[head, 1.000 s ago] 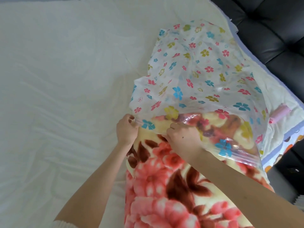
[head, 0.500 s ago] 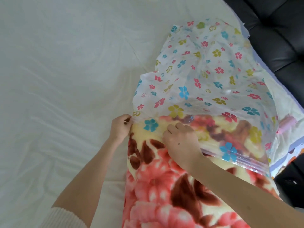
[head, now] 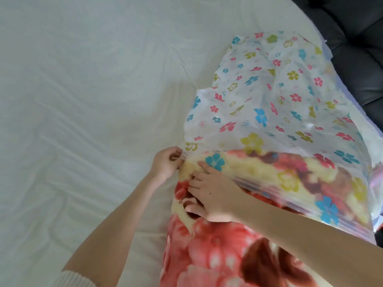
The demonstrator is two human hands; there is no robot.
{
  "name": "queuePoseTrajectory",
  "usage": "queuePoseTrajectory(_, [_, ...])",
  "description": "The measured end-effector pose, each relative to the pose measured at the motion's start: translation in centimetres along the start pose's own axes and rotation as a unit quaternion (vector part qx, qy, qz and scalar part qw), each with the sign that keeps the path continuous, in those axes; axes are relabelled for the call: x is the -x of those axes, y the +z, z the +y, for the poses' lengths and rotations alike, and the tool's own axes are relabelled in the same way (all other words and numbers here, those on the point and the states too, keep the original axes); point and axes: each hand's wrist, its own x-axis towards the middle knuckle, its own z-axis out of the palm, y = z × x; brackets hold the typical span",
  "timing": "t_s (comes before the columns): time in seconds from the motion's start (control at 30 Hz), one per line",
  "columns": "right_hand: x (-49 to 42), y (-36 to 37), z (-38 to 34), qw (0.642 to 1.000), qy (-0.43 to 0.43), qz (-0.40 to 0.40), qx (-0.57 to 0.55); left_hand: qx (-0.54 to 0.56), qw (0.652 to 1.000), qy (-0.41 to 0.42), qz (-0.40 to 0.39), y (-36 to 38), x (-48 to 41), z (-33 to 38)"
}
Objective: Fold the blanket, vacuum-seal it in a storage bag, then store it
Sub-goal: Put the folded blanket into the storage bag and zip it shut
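Observation:
A folded fleece blanket (head: 223,251) with pink and brown flowers lies on the bed, its far end inside a clear storage bag (head: 269,96) printed with small coloured flowers. My left hand (head: 166,163) pinches the bag's open edge at its left corner. My right hand (head: 209,194) lies flat on the blanket at the bag's mouth, fingers spread and pressing the fleece, the fingertips near the bag's edge.
A white sheet (head: 83,100) covers the bed on the left. A black tufted sofa or headboard (head: 356,44) runs along the upper right. The bag's zip strip (head: 310,210) slants down to the right edge.
My right hand has let go of the bag's edge and slid toward me onto the blanket, now pressing it flat. My left hand keeps its pinch on the corner.

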Motion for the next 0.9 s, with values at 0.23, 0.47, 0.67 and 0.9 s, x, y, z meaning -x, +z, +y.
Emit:
queuePoseTrajectory(0.23, [5.9, -0.5, 1.3, 0.998, 0.038, 0.053, -0.001, -0.47, 0.864, 0.176, -0.021, 0.4, -1.3, 2.5])
queuePoseTrajectory(0.47, [7.8, -0.5, 0.5, 0.993, 0.092, 0.072, 0.021, -0.554, 0.795, 0.23, -0.094, 1.6, 4.1, -1.5])
queuePoseTrajectory(0.67, [11.7, -1.5, -0.1, 0.95, 0.077, 0.303, 0.026, -0.521, 0.837, 0.127, -0.106, 1.4, 4.1, -1.1])
queuePoseTrajectory(0.9, [9.6, -1.4, 1.5, 0.953, 0.208, 0.213, 0.056, -0.254, 0.966, 0.026, 0.034, 1.3, 4.4, -3.6])
